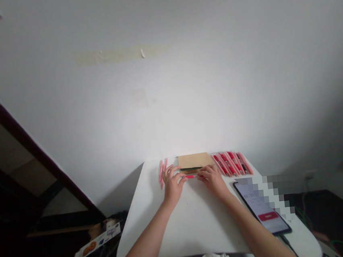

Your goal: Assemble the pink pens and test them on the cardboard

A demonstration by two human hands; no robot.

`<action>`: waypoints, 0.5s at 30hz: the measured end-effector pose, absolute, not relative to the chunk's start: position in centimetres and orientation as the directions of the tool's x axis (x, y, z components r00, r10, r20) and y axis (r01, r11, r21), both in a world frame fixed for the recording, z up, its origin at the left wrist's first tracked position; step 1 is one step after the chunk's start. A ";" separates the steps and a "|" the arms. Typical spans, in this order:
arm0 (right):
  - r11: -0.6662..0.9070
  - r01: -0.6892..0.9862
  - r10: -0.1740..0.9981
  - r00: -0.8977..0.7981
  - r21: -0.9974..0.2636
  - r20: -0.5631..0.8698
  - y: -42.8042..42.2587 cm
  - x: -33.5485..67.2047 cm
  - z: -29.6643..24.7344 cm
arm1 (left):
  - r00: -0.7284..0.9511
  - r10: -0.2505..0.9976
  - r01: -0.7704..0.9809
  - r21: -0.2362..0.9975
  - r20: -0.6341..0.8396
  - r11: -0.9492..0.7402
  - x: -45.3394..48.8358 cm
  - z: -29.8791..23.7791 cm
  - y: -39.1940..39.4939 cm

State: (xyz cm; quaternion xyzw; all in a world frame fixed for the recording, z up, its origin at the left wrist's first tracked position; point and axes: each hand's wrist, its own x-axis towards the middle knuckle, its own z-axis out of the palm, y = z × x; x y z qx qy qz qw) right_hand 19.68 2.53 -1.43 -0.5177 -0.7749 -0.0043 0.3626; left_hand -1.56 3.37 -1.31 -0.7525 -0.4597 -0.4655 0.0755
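Observation:
My left hand (172,183) and my right hand (213,178) rest on a white table (195,219), fingers pinched on the two ends of a red pen (190,176) held level between them. Just beyond the pen lies a flat brown cardboard box (194,160) with a dark front edge. Two pink pens (162,170) lie left of my left hand. Several red and pink pens (232,163) lie in a row right of the box, close to my right hand.
A phone (261,206) with a lit screen lies at the table's right, by my right forearm, with a cable at its near end. A white wall rises right behind the table. A printed carton (96,240) lies on the dark floor at the left.

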 end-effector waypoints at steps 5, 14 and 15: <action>0.451 0.804 0.810 -0.188 -0.386 0.555 2.4 19.7 -1.2 | 0.168 0.630 0.775 0.293 0.759 -0.560 -1.5 -1.5 3.4; 0.449 0.805 0.789 -0.153 -0.389 0.594 2.2 19.6 -1.1 | 0.131 0.683 0.845 0.278 0.719 -0.456 -1.2 -0.7 2.7; 0.447 0.805 0.790 -0.150 -0.391 0.595 2.2 19.6 -1.1 | 0.134 0.687 0.848 0.276 0.714 -0.453 -1.2 -0.7 2.7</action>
